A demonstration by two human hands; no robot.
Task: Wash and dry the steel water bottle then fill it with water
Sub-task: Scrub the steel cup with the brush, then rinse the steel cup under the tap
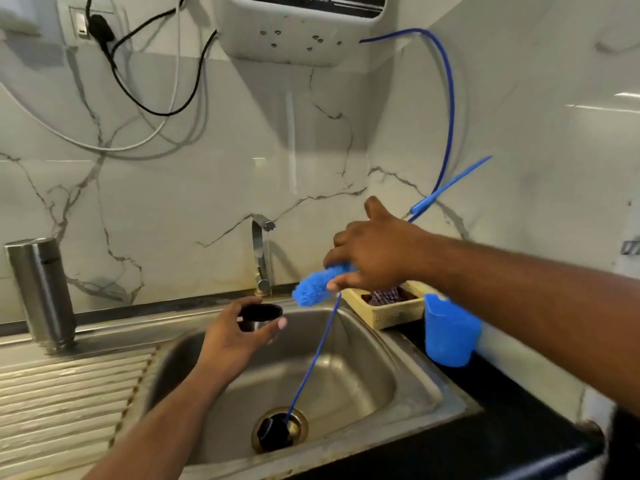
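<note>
Steel bottle: upright, uncapped, on the ribbed drainboard left of the sink. Left hand: holds a black-topped cap over the basin. Right hand: grips a blue brush, bristle head pointing left, near the tap. Thin blue tube: runs down into the drain. Beige basket and blue cup: on the black desk, right of the sink.
</note>
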